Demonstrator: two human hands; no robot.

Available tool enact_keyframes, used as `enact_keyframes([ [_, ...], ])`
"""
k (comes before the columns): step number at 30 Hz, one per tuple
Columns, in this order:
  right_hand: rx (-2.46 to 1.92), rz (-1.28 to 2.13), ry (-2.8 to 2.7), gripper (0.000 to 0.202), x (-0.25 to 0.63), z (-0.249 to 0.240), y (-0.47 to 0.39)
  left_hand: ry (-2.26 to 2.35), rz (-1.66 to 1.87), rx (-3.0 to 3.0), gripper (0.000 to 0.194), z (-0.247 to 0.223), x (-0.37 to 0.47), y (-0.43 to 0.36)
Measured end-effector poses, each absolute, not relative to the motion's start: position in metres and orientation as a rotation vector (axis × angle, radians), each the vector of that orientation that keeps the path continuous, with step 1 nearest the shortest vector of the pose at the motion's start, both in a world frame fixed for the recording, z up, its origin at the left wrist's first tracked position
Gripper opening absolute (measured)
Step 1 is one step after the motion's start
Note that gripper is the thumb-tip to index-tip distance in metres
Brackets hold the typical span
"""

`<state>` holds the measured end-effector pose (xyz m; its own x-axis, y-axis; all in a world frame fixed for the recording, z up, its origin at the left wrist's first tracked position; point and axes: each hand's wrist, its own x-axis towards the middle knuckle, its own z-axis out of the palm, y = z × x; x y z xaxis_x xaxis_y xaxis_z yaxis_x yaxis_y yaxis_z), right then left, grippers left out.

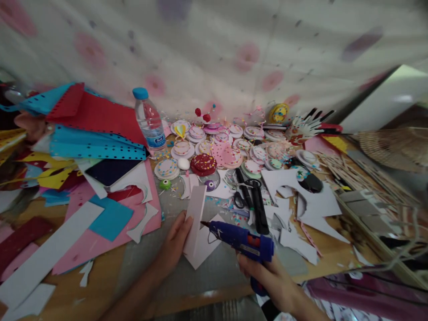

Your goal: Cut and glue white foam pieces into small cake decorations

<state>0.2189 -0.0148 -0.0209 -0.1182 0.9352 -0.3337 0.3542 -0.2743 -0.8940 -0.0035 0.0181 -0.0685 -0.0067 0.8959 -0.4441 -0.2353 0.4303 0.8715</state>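
Observation:
My left hand (pixel 180 234) grips a long white foam strip (pixel 196 211) by its left side, near the front of the grey mat. The strip stands partly upright over a flat white piece (pixel 207 243). In my right hand (pixel 264 274) is a blue glue gun (pixel 240 238), held by its handle. Its nozzle points left and is close to the right side of the strip; whether they touch cannot be made out.
Small decorated discs (pixel 203 164) crowd the table's back beside a water bottle (pixel 150 122). Scissors (pixel 239 199) and white scraps lie right of centre. A phone (pixel 112 171), pink sheets and a blue square (pixel 112 218) are at left, wooden sticks (pixel 341 174) at right.

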Motion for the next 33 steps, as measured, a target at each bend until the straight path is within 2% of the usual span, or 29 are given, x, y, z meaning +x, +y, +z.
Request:
enact_keyframes([
  [17, -1.631, 1.440, -1.342, 0.042, 0.219, -0.018, -0.004, 1.221, 1.001, 0.737, 0.052, -0.072, -0.004, 0.019],
  [33, -1.622, 1.483, -1.268, 0.044, 0.216, -0.001, 0.010, 1.149, 0.975, 0.761, 0.043, -0.072, -0.006, 0.016],
])
